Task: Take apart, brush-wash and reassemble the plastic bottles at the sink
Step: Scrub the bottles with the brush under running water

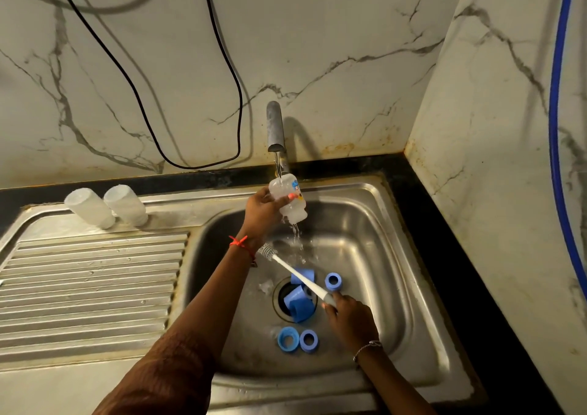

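Note:
My left hand (262, 209) grips a clear plastic bottle (290, 200) under the running tap (275, 127), mouth tilted down, and water pours out of it into the sink (365, 255). My right hand (347, 314) holds the white handle of a bottle brush (297, 276), whose bristle head points up-left near my left wrist. Several blue caps and rings lie on the sink floor: two caps (297, 303) over the drain, a ring (333, 281) to the right, and two rings (288, 338) nearer me. Two clear bottles (106, 206) stand mouth-down at the back of the draining board.
A ribbed steel draining board (92, 287) lies left of the basin. A black cable (178, 97) loops down the marble wall behind. A blue hose (556, 128) runs down the right wall. Black counter edging borders the sink's right side.

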